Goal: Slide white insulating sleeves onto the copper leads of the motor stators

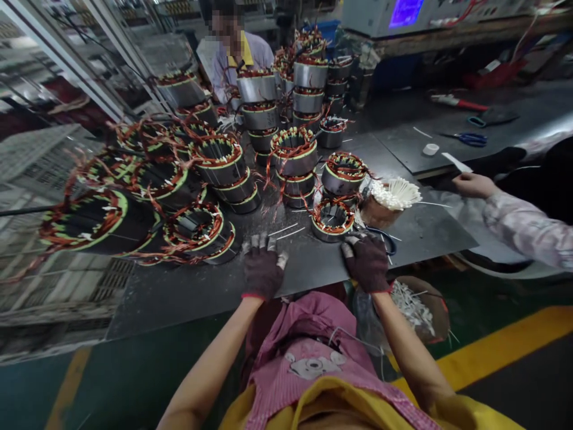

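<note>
My left hand, in a dark glove with pale fingertips, lies on the dark tabletop with its fingers apart and nothing in it. Just beyond its fingertips are thin white sticks. My right hand, gloved alike, rests spread near the table edge, below a small copper-wound ring. Beside its fingers lie scissors with dark blue handles, partly hidden. A brown container packed with white sticks stands beyond my right hand.
Stacked copper-wound rings crowd the left and middle. At right, another person's hand holds a white strip. Blue-handled pliers lie behind it. A person is at the back. Below the table sits a bin of white scraps.
</note>
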`<control>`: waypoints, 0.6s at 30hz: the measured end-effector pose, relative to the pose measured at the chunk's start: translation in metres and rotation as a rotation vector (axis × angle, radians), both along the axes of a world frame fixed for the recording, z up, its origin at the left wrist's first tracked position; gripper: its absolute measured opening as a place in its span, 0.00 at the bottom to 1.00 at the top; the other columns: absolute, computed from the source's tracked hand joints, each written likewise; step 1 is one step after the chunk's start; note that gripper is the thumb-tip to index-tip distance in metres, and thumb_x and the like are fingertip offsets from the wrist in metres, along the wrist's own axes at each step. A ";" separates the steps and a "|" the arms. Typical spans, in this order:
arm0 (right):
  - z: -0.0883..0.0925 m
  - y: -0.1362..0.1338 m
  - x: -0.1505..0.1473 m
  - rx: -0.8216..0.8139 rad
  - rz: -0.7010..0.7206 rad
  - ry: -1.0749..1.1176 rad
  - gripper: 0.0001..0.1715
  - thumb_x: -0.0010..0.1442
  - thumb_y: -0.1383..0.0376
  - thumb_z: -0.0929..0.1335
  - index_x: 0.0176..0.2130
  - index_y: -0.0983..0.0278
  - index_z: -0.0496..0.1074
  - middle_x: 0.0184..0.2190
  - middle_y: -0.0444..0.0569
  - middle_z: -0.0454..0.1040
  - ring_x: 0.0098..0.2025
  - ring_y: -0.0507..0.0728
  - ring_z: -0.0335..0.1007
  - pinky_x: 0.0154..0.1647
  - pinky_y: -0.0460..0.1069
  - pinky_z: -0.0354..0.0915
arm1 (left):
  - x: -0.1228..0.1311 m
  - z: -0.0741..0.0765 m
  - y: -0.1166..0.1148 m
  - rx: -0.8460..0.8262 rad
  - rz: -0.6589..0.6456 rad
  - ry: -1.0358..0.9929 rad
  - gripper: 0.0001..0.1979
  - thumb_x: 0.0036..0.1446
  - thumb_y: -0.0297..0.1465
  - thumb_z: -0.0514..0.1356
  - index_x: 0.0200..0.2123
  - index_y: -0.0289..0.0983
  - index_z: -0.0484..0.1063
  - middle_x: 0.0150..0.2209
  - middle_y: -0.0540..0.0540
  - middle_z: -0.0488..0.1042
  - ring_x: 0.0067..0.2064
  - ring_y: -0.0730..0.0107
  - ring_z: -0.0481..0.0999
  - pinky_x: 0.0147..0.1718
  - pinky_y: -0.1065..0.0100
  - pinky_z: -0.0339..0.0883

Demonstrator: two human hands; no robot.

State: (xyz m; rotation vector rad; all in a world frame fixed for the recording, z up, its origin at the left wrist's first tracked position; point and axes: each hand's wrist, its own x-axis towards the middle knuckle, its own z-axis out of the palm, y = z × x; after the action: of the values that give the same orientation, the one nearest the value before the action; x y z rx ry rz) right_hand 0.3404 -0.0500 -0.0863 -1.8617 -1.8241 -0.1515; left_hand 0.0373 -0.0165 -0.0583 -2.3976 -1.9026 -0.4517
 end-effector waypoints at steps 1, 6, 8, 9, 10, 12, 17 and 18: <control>0.000 0.000 0.000 -0.003 -0.008 0.003 0.21 0.76 0.55 0.67 0.54 0.61 0.85 0.57 0.58 0.86 0.62 0.70 0.75 0.68 0.64 0.62 | 0.007 -0.001 0.006 -0.046 -0.021 0.039 0.26 0.73 0.39 0.60 0.68 0.33 0.76 0.74 0.28 0.72 0.78 0.32 0.66 0.77 0.28 0.56; 0.002 0.000 -0.001 0.024 -0.002 0.038 0.21 0.76 0.55 0.67 0.53 0.63 0.86 0.57 0.58 0.87 0.63 0.70 0.76 0.69 0.64 0.63 | 0.074 0.001 0.051 -0.136 -0.241 -0.089 0.27 0.71 0.39 0.62 0.66 0.30 0.77 0.72 0.28 0.74 0.76 0.37 0.70 0.79 0.35 0.58; 0.002 -0.001 0.000 0.030 0.002 0.042 0.21 0.76 0.55 0.67 0.52 0.63 0.86 0.56 0.58 0.87 0.63 0.70 0.77 0.69 0.64 0.64 | 0.086 0.001 0.058 -0.122 -0.256 -0.160 0.25 0.68 0.37 0.65 0.63 0.31 0.79 0.67 0.28 0.79 0.71 0.40 0.76 0.77 0.38 0.63; 0.002 -0.002 0.000 0.034 0.006 0.048 0.20 0.76 0.55 0.67 0.51 0.62 0.87 0.56 0.57 0.87 0.63 0.70 0.77 0.69 0.64 0.64 | 0.086 0.002 0.056 -0.104 -0.251 -0.183 0.24 0.67 0.36 0.65 0.63 0.32 0.79 0.65 0.30 0.81 0.69 0.42 0.78 0.75 0.40 0.66; 0.002 -0.003 0.001 0.039 0.012 0.059 0.20 0.76 0.55 0.67 0.50 0.62 0.86 0.56 0.57 0.87 0.62 0.69 0.77 0.69 0.64 0.65 | 0.082 0.002 0.052 -0.078 -0.245 -0.203 0.23 0.67 0.34 0.65 0.63 0.34 0.78 0.64 0.31 0.81 0.68 0.44 0.79 0.74 0.41 0.69; 0.004 -0.005 0.000 0.070 0.020 0.105 0.19 0.76 0.56 0.67 0.51 0.62 0.86 0.56 0.57 0.87 0.63 0.69 0.78 0.70 0.65 0.66 | 0.068 0.009 0.039 0.011 -0.234 -0.268 0.20 0.69 0.32 0.61 0.62 0.37 0.77 0.64 0.33 0.81 0.67 0.49 0.80 0.70 0.45 0.75; 0.025 0.003 -0.009 0.207 -0.013 0.194 0.27 0.73 0.53 0.71 0.66 0.60 0.78 0.67 0.61 0.79 0.71 0.72 0.71 0.76 0.70 0.62 | 0.024 0.085 0.036 0.422 -0.305 -0.457 0.18 0.74 0.33 0.56 0.64 0.44 0.71 0.69 0.39 0.76 0.71 0.57 0.77 0.69 0.49 0.75; 0.030 0.007 -0.012 0.195 0.028 0.173 0.31 0.72 0.52 0.72 0.69 0.60 0.76 0.70 0.61 0.76 0.74 0.73 0.67 0.78 0.70 0.59 | 0.018 0.111 0.048 0.572 -0.316 -0.490 0.20 0.73 0.31 0.56 0.65 0.46 0.69 0.70 0.41 0.76 0.71 0.57 0.76 0.70 0.48 0.74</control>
State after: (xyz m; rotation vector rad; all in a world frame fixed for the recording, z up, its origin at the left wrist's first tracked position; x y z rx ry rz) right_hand 0.3280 -0.0425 -0.0563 -1.6609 -1.6550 -0.1486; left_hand 0.0555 0.0314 0.0529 -2.3014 -1.2352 -1.4847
